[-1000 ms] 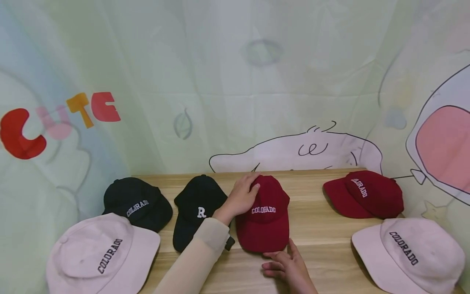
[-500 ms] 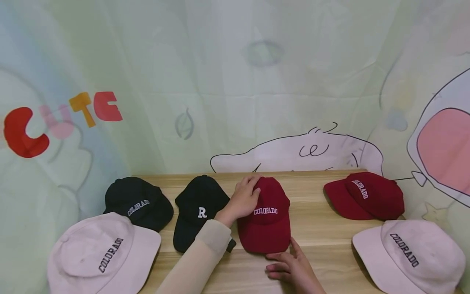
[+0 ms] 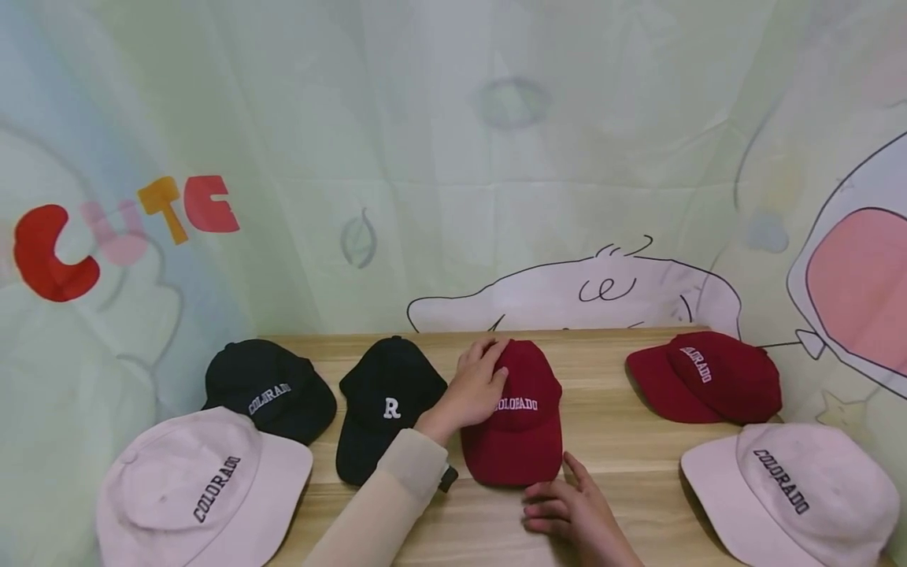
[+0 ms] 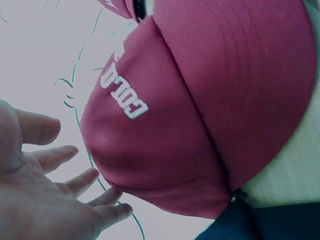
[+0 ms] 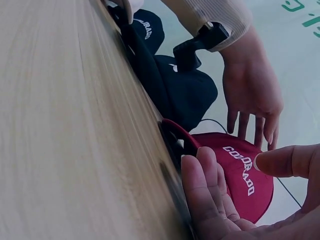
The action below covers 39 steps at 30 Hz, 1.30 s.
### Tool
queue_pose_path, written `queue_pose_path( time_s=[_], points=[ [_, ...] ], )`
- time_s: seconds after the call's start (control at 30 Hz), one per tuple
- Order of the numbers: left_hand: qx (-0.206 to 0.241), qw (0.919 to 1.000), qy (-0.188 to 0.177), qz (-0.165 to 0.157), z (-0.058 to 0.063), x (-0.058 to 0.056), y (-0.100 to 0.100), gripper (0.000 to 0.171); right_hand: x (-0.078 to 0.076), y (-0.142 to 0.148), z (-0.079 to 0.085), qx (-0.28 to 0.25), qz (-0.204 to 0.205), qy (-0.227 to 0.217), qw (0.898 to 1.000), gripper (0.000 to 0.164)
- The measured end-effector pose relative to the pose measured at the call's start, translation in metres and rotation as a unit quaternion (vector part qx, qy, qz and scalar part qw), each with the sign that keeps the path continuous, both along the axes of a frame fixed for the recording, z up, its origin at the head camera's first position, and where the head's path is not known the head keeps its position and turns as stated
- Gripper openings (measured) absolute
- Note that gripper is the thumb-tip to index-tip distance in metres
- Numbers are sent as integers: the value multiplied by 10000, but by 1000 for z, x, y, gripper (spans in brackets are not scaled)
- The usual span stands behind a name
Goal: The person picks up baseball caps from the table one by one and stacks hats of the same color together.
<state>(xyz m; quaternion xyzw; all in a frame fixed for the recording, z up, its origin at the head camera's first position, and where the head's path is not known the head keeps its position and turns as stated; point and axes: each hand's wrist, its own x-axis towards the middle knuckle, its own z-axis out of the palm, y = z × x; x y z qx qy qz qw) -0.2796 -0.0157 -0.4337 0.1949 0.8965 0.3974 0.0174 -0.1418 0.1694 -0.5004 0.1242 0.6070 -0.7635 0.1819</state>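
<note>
In the middle of the wooden board lies a burgundy baseball cap [image 3: 512, 453] with white COLORADO lettering, brim toward me. My left hand [image 3: 471, 398] rests at the left side of its crown, fingers straight and spread; it overlaps the first letters. The left wrist view has this hand's fingertips [image 4: 122, 210] right at the cap's crown edge. Just off the brim's right front corner is my right hand [image 3: 577, 512], fingers loosely bent and nothing held. From the right wrist, its thumb [image 5: 282, 162] and fingers stand apart in front of the cap.
A black cap with an R [image 3: 386, 370] sits close left, partly behind my left sleeve [image 3: 386, 504]. Farther left are a black cap [image 3: 265, 386] and a pale pink cap [image 3: 184, 488]. At right lie another burgundy cap [image 3: 708, 378] and pale pink cap [image 3: 786, 488]. A printed curtain [image 3: 453, 157] surrounds the board.
My right hand has drawn back slightly to the right, away from the burgundy cap's brim. The left hand has slid a little rightward over the crown, covering more of the lettering.
</note>
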Motion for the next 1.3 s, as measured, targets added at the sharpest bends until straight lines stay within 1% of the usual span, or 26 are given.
queue_pose_path(
  time_s=[0.17,0.3,0.43,0.5,0.63,0.73,0.83,0.9,1.03,1.07,1.13,1.17,1.23,1.3],
  points=[
    [-24,9999,124,-89,7,9,4,54,1,1,1,-11,-40,206,9998,82],
    [-75,9995,252,-200,13,20,10,54,3,8,7,21,-153,422,9990,77],
    [-134,9987,307,-395,17,32,20,55,3,20,15,87,-532,543,9971,71],
    [-135,9982,259,-518,18,38,25,55,4,29,19,123,-721,619,9954,68],
    [-49,9968,111,-792,15,50,37,54,6,50,29,363,-968,710,9921,62],
    [-2,9947,-39,-1023,11,58,45,54,8,68,37,686,-986,711,9902,63],
    [5,9921,-91,-1252,7,65,53,54,10,85,44,1001,-985,715,9875,66],
    [-16,9908,-115,-1347,5,69,57,54,12,95,46,1190,-971,779,9851,66],
    [56,9887,-305,-1466,1,78,68,53,16,112,46,1427,-893,1086,9797,52],
    [75,9880,-383,-1492,0,81,70,54,17,116,46,1495,-868,1094,9788,47],
    [117,9857,-564,-1584,-3,87,75,55,19,123,46,1724,-802,1126,9753,44],
    [143,9842,-664,-1635,-5,89,78,55,20,127,47,1906,-760,1121,9723,46],
    [199,9808,-869,-1735,-9,94,82,56,21,135,52,2290,-702,967,9661,54],
    [300,9762,-1127,-1831,-14,98,86,58,21,142,59,2700,-640,729,9579,64]
  ],
)
